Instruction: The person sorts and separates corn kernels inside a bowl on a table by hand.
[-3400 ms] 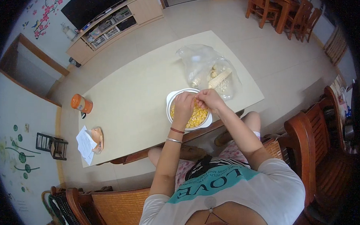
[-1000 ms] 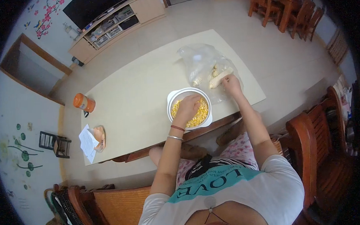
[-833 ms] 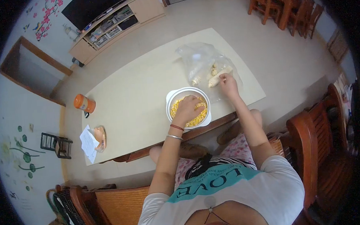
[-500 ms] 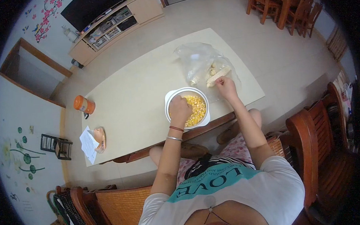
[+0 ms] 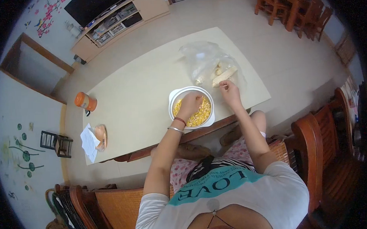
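A white two-handled bowl (image 5: 172, 111) stands near the table's front edge with yellow corn kernels (image 5: 199, 118) in it. Over the kernels, inside the rim, is my left hand (image 5: 191, 105), its fingers pinched together; what they hold is too small to name. My right hand (image 5: 230, 92) is to the right of the bowl, thumb and finger closed on something tiny that I cannot make out. Just beyond it, pale bare corn cobs (image 5: 224, 76) lie on a clear plastic bag (image 5: 203, 53).
On the pale table (image 5: 142, 87) are an orange canister (image 5: 86, 101) at the left, white papers (image 5: 89, 143) and a plastic-wrapped item (image 5: 100, 137). A wooden chair (image 5: 308, 150) is at the right, a small dark stool (image 5: 61, 145) at the left.
Earlier both hands met over the bowl, then parted. My right hand has since drawn slightly back from the cobs. My left hand has moved right within the bowl over the last half second.
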`<state>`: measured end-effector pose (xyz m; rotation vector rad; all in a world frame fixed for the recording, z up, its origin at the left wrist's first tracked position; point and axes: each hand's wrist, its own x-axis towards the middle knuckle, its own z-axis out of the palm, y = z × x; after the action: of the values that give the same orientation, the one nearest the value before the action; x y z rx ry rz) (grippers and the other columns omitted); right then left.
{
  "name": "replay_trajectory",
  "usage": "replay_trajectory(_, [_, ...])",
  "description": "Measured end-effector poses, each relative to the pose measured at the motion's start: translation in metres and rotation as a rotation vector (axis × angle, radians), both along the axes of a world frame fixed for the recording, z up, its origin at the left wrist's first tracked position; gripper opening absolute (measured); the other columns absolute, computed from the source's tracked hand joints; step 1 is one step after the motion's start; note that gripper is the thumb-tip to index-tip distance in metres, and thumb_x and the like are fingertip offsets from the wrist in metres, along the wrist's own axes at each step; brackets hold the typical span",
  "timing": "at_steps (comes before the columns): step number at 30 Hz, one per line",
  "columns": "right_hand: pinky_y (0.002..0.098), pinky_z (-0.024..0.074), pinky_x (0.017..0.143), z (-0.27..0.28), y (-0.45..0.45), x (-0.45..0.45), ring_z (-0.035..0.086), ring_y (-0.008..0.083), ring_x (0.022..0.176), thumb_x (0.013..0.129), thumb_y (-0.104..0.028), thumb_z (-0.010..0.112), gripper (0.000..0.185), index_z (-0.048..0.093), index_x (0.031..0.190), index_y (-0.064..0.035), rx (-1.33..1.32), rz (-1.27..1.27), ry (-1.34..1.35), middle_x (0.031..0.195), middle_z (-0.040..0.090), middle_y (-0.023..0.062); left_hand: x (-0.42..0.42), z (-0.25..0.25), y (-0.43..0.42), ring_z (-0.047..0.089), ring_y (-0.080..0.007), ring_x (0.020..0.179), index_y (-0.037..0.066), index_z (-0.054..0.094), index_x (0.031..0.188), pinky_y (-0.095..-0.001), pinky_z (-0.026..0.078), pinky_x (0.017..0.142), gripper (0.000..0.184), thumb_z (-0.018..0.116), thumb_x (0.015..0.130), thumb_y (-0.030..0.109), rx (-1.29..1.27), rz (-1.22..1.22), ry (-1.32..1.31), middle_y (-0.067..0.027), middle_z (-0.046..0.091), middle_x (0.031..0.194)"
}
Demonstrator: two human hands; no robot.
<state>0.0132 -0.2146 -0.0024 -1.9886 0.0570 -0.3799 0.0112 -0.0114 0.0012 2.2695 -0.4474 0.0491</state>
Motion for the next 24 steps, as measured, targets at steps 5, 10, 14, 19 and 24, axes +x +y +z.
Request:
replay_trajectory(5, [0.0327,0.0489,0.066,0.004,0.009,-0.011,0.062,0.0234,0.072,0.081,-0.01,0.057,0.014,0.062,0.091,-0.0015,0.048,0.005,0.0,0.082,0.064,0.0147,0.007,-0.003,-0.023,0.063,-0.0297,0.071,0.008,0.07,0.073,-0.0388,0.049,0.068,0.02,0.067,0.071,0.027,0.186,0.223,0.12,-0.0146,0.066,0.074])
replay_trajectory(10, [0.0314,0.0486,0.066,0.001,0.008,-0.016,0.061,0.0215,0.068,0.082,-0.009,0.056,0.014,0.063,0.092,-0.0022,0.067,0.029,-0.029,0.078,0.064,0.0127,0.01,-0.015,-0.029,0.064,-0.0282,0.068,0.007,0.07,0.074,-0.0366,0.05,0.067,0.021,0.068,0.07,0.027,0.266,0.269,0.044,-0.0153,0.065,0.071])
replay_trajectory(14, [0.0284,0.0478,0.065,0.008,0.017,-0.019,0.059,0.0158,0.066,0.083,-0.01,0.058,0.014,0.061,0.092,-0.0011,0.259,0.097,0.024,0.076,0.063,0.009,0.004,-0.006,-0.019,0.065,-0.022,0.072,0.004,0.065,0.078,-0.0335,0.051,0.066,0.015,0.067,0.073,0.017,-0.054,0.245,0.108,-0.0116,0.066,0.074])
replay_trajectory(19, [0.0259,0.0481,0.062,0.022,0.052,-0.025,0.057,0.0112,0.063,0.084,-0.011,0.057,0.013,0.06,0.09,0.0001,0.404,0.362,0.107,0.075,0.062,0.0062,-0.034,0.038,0.01,0.063,-0.014,0.076,-0.002,0.058,0.089,-0.0259,0.05,0.069,0.01,0.062,0.08,0.002,-0.432,0.205,0.094,-0.008,0.064,0.086])
replay_trajectory(24, [0.0208,0.0453,0.054,0.015,0.084,-0.02,0.054,0.007,0.058,0.087,-0.008,0.055,0.008,0.057,0.085,-0.0003,0.425,0.554,0.25,0.07,0.057,0.0021,-0.04,0.016,0.031,0.06,-0.0131,0.083,-0.002,0.058,0.09,-0.0262,0.049,0.077,0.007,0.059,0.083,-0.002,-0.592,0.191,0.019,-0.0059,0.063,0.089])
